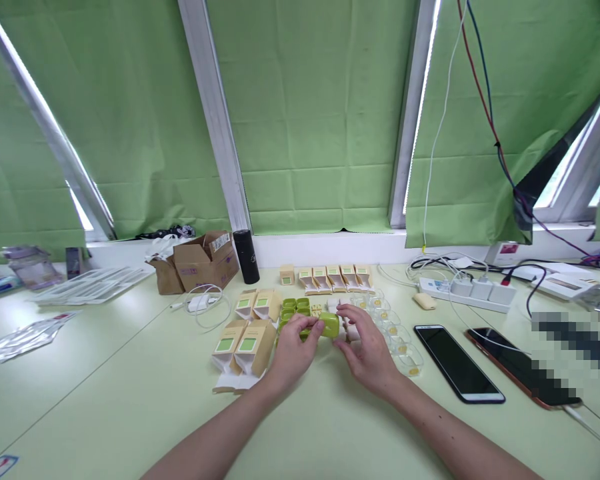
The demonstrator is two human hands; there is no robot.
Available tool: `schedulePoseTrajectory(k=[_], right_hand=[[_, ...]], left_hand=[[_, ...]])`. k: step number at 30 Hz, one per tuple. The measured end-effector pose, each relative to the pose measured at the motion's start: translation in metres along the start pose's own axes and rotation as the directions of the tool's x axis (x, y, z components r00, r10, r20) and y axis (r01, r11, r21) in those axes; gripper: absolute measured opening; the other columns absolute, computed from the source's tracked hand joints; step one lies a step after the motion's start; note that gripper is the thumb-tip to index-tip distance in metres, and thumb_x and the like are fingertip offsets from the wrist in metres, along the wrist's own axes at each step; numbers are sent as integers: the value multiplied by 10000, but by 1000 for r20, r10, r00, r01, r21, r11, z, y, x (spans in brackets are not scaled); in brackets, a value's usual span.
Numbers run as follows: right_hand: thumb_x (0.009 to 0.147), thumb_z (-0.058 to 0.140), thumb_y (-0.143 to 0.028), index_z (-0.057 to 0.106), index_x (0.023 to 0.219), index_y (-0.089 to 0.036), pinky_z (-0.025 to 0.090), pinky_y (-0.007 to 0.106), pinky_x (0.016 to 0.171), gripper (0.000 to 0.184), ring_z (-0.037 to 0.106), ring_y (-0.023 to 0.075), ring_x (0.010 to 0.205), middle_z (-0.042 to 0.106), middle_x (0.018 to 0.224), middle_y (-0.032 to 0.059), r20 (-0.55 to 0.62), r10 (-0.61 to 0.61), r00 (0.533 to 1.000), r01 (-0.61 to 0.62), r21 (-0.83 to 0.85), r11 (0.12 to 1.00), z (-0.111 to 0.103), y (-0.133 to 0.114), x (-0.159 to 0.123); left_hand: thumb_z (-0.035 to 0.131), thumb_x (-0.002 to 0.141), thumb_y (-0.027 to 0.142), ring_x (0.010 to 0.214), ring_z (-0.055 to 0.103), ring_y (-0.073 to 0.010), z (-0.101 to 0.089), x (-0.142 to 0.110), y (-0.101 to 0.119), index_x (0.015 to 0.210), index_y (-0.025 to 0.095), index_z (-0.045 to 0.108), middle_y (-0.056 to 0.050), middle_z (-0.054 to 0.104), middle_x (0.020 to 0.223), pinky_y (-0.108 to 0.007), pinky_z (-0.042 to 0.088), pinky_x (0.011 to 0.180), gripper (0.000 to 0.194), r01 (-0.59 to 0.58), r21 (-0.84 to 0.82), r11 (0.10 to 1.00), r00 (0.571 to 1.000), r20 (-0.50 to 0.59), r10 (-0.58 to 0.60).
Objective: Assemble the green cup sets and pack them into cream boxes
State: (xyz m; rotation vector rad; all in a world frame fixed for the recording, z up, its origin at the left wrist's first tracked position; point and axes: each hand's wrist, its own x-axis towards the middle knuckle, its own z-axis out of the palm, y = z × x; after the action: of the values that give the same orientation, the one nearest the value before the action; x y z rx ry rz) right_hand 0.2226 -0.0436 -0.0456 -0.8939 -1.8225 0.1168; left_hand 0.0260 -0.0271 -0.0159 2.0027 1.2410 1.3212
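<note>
A small glossy green plastic case point(330, 325) is pinched between the thumb and fingers of my left hand point(295, 353), above the middle of the table. My right hand point(370, 353) is just to the right of it, thumb and fingers apart, and nothing shows in its grasp. Behind my left hand sit several open green cases point(296, 305) in rows, partly hidden by the fingers. Small white pieces point(351, 332) lie between and behind my hands. Clear plastic containers point(391, 329) with yellow spots stand beyond my right hand. Small yellowish pieces point(317, 309) lie behind the held case.
Kraft paper boxes point(250, 345) with green labels stand left of my hands, and more small boxes point(334, 279) line the back. A cardboard box point(207, 261) and black bottle point(245, 257) are behind. Two phones point(459, 363) point(520, 367) and a power strip point(473, 293) are on the right.
</note>
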Motion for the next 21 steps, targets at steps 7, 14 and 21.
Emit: schedulePoseTrajectory(k=[7,14,21], right_hand=[[926,662,-211,526,1354,-286,525,577,1086,456,586,340,1318,636,1369,129,-6,0,1000,0,-6,1000,0,-1,1],[926,652,-225,556,1326,-283,543,540,1039,416,588,330,1283,649,1319,119,-10,57,998,-56,62,996,-1,-1,3],[914,659,-260,616,1276,-275,594,459,900,365,637,300,1165,659,1298,110,-19,174,985,-168,172,971,-1,-1,5]], left_hand=[[558,1001,528,822,685,-215,4,-4,3,845,191,765,-63,745,865,-348,539,770,425,12,78,997,1000,-13,-11],[428,1060,513,827,636,-218,2,-5,0,769,190,717,-60,692,803,-350,491,779,522,-54,85,995,998,36,51],[469,1053,415,933,643,-235,-1,-6,0,832,201,714,-72,705,923,-370,484,842,393,-76,82,994,993,99,68]])
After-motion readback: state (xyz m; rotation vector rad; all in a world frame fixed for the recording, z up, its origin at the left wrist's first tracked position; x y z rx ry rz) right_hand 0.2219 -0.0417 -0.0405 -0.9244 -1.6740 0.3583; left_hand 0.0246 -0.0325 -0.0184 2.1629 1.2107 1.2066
